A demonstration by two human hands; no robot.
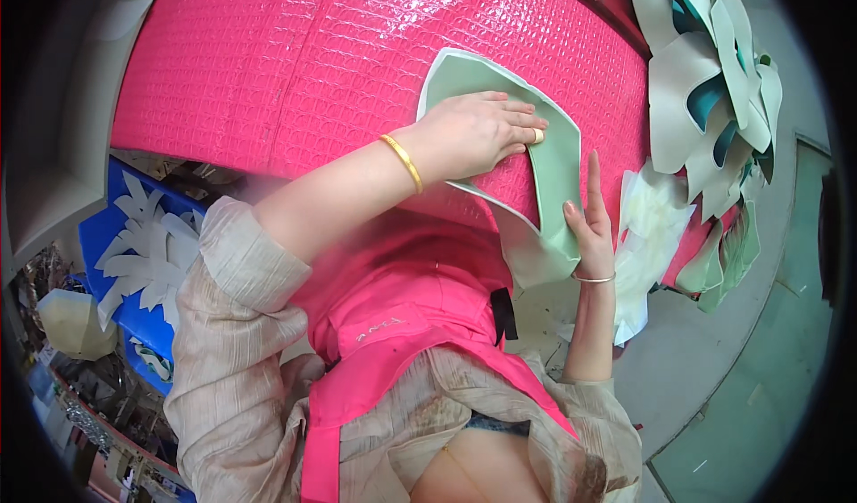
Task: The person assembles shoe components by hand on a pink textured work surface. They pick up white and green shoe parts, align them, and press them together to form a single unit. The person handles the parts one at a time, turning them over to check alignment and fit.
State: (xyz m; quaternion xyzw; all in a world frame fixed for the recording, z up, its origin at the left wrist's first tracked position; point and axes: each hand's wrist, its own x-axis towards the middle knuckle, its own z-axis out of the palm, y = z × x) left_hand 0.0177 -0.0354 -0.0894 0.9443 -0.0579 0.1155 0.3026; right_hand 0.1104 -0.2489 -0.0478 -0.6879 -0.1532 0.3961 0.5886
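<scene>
A curved, pale green leather-like piece [558, 137] with a whitish edge lies on the pink covered table, its lower part bending over the front edge. My left hand [486, 133], a gold bangle on its wrist, rests flat on the upper part of the piece, fingers stretched to the right. A pale band wraps one of its fingers. At the right edge of the piece, my right hand [592, 231] is upright with its index finger extended and the thumb apart, touching or very near the piece. Its other fingers are partly hidden.
Glossy pink textured sheeting covers the table [357, 57]. A stack of pale cut pieces [705, 92] hangs at the right edge, above a crumpled whitish sheet [650, 244]. Left of me, a blue bin [107, 226] holds white cut pieces [152, 249].
</scene>
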